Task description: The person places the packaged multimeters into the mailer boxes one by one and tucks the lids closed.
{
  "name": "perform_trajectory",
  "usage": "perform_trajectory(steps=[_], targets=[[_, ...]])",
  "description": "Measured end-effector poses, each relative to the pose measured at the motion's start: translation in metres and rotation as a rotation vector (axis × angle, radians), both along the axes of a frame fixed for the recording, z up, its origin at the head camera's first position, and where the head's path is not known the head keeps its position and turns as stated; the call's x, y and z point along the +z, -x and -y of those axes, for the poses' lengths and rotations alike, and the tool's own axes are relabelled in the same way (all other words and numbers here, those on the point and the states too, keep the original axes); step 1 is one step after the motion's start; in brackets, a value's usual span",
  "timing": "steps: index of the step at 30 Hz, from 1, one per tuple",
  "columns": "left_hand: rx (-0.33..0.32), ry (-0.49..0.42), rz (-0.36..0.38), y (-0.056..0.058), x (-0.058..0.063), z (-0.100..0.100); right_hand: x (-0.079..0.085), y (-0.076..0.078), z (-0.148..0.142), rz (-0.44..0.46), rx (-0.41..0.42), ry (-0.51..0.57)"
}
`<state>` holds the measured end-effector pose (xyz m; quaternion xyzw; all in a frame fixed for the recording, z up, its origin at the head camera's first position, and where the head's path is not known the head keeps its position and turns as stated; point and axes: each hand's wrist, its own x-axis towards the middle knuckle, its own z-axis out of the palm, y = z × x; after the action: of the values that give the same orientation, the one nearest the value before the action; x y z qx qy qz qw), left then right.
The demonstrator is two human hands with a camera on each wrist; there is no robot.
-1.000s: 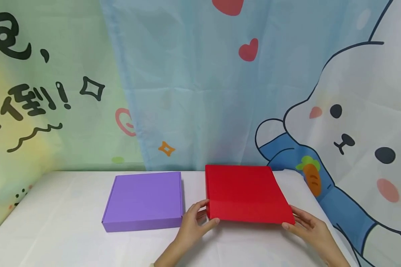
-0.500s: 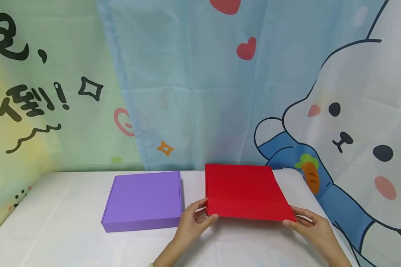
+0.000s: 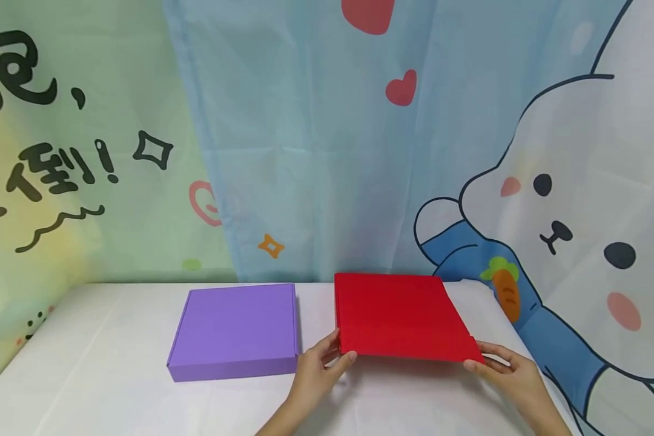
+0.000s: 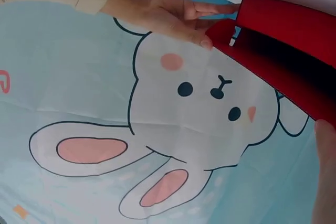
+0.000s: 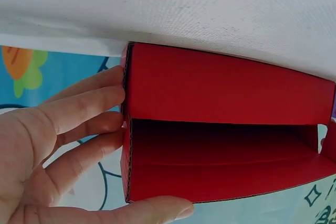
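Note:
A red cardboard box (image 3: 398, 315) lies on the white table, and its lid is slightly raised at the near edge. The right wrist view looks into the dark gap between the lid (image 5: 210, 179) and the box's front wall (image 5: 226, 85). My left hand (image 3: 317, 372) holds the near left corner, thumb at the lid's front edge. At the near right corner my right hand (image 3: 509, 375) holds on likewise, its thumb on the lid edge and its fingers against the side. The left wrist view shows my right hand (image 4: 173, 17) and only my left thumb (image 4: 325, 156).
A closed purple box (image 3: 234, 330) sits to the left of the red one, with a narrow strip of table between them. The white cloth (image 3: 114, 363) covers the table. Behind hangs a printed curtain (image 3: 305, 181) with a cartoon animal at the right.
The red lid's near edge has risen slightly, with both hands still holding the corners. My right hand has shifted a little to the right. The head view has tilted slightly.

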<state>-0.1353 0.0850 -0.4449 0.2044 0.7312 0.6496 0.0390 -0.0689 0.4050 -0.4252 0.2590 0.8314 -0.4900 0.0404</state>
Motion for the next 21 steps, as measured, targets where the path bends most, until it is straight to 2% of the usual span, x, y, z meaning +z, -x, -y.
perform_trajectory(steps=[4, 9, 12, 14, 18, 21], targets=[[-0.017, 0.030, 0.018, -0.003, 0.003, 0.001, -0.002, -0.002, 0.000, 0.012, 0.022, 0.025], [0.003, 0.097, 0.040, 0.001, 0.007, 0.004, -0.001, 0.001, 0.001, -0.006, 0.035, 0.034], [0.027, 0.094, 0.052, 0.003, 0.004, 0.005, -0.001, 0.002, 0.002, -0.019, 0.033, 0.021], [0.024, 0.095, 0.031, 0.004, 0.002, 0.006, 0.000, 0.002, 0.003, -0.021, 0.047, 0.019], [-0.027, 0.131, 0.030, 0.009, -0.002, 0.006, 0.001, 0.001, 0.005, -0.007, 0.059, 0.026], [-0.076, 0.148, 0.082, 0.012, -0.006, 0.008, 0.001, 0.000, 0.005, 0.013, 0.065, 0.028]])
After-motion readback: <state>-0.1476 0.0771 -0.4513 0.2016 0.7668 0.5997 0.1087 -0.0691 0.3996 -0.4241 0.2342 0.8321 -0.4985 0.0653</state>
